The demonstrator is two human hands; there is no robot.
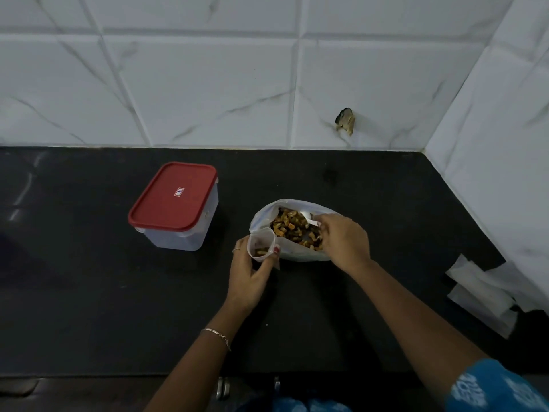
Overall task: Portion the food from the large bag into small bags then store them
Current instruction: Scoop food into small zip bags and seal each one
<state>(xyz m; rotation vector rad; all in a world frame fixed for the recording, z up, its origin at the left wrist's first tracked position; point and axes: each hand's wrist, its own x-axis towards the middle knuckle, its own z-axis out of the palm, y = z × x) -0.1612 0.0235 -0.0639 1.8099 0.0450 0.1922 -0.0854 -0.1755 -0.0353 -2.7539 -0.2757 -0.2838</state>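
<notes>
Our left grip pinches the small bag open right beside the big bag, so our right grip, curled round the spoon, can scoop food straight across.

White spoon mostly under right hand; lid sticker unreadable.

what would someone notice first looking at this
The eye goes first to the open large bag of brown and yellow food in the middle of the black counter, where the right hand holds a white spoon in it and the left hand holds a small bag open beside it. Next comes the red lid of the clear box to the left.
</notes>
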